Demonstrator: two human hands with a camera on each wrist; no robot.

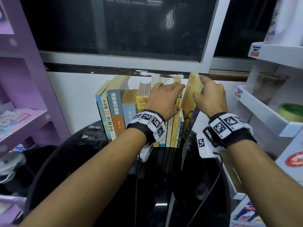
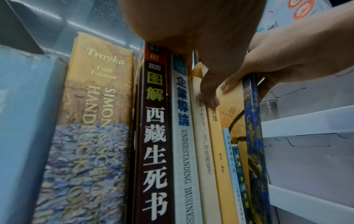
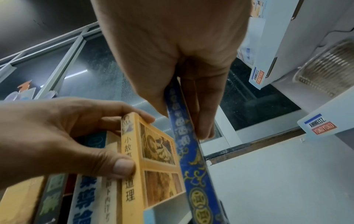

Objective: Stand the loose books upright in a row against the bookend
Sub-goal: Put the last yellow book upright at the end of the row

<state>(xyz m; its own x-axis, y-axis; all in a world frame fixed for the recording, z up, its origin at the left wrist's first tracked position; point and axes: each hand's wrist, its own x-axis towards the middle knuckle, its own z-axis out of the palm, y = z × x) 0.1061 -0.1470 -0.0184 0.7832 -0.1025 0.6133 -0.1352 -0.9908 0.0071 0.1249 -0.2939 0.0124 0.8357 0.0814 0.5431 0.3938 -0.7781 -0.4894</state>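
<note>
A row of books (image 1: 114, 108) stands upright on the black round table (image 1: 73, 153) against the white wall. My left hand (image 1: 164, 97) lies over the tops of the middle books. Its thumb and fingers curl round the top of an orange book (image 3: 132, 181), the orange book (image 1: 178, 102) being among the last in the row. My right hand (image 1: 209, 97) pinches the top of a tall blue-spined book (image 3: 191, 166) with a yellow cover (image 1: 191, 99). It leans slightly left at the row's right end, its foot on the table. I cannot make out a bookend.
A purple shelf unit (image 1: 24, 79) stands close on the left. A white display rack (image 1: 270, 112) with jars and labels crowds the right. A dark window (image 1: 123, 30) sits above the wall behind the books. Bare black tabletop lies in front of the row.
</note>
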